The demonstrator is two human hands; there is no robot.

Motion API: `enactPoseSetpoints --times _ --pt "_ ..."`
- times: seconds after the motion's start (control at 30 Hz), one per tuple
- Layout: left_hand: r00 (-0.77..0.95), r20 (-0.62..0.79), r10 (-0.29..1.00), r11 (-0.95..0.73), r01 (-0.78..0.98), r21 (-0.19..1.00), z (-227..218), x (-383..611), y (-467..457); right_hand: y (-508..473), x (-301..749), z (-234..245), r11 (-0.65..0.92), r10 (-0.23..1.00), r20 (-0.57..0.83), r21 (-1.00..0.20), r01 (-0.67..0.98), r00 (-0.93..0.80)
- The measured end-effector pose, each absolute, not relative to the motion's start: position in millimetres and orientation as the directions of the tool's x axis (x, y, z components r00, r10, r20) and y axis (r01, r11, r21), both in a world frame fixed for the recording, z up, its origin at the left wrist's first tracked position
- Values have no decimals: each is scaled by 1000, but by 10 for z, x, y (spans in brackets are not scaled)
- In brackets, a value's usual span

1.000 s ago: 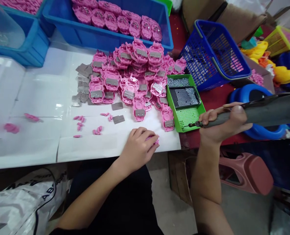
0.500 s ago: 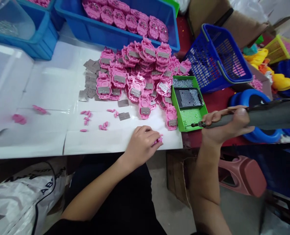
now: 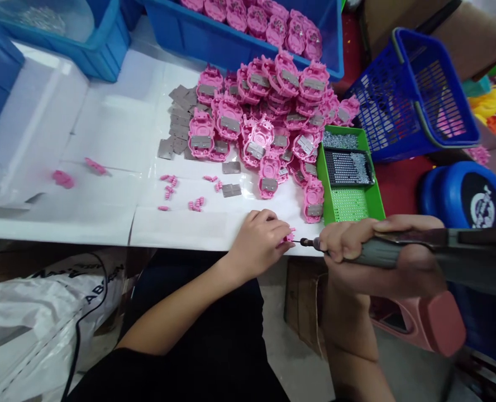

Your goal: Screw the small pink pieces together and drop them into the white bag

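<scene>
Lighting scene brightly, evenly from above; glaring off white table (image 3: 105, 128); casting soft shadows; bending edges wide-angle; blurring near electric screwdriver (image 3: 440, 251) slightly.

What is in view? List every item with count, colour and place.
pink shells: a heap, pink, table centre
grey plates: a loose scatter, grey, left of the heap
small pink pieces: several, pink, on the white table
green tray: one, green, right of the heap
blue bin: one, blue, behind the heap, holds pink shells
blue basket: one, blue, far right
left hand: pinches a pink part at the table edge
right hand: grips a grey driver, tip at the part
</scene>
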State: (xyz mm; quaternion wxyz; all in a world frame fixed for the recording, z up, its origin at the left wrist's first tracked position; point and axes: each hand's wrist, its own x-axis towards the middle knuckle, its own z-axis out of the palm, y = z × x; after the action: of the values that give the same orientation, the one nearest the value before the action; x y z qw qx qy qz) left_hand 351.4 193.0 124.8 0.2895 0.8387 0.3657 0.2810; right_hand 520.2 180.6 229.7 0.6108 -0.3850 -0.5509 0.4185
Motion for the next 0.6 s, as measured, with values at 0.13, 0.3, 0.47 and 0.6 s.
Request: enactPoseSetpoints --times 0.13,0.3,0.47,0.6 --pt "587 255 768 -574 456 680 1264 3508 1931 1824 5162 2229 360 933 360 -927 -109 15" --pt "593 262 761 -588 459 666 1279 3507 1926 1857 5140 2141 423 905 415 -900 -107 90" --pt "600 266 755 -597 461 657 1268 3521 1922 1890 5089 2101 425 905 418 -900 -98 81" --pt "595 277 755 -605 467 645 1256 3532 1912 1877 4971 2002 434 893 423 -900 -43 153"
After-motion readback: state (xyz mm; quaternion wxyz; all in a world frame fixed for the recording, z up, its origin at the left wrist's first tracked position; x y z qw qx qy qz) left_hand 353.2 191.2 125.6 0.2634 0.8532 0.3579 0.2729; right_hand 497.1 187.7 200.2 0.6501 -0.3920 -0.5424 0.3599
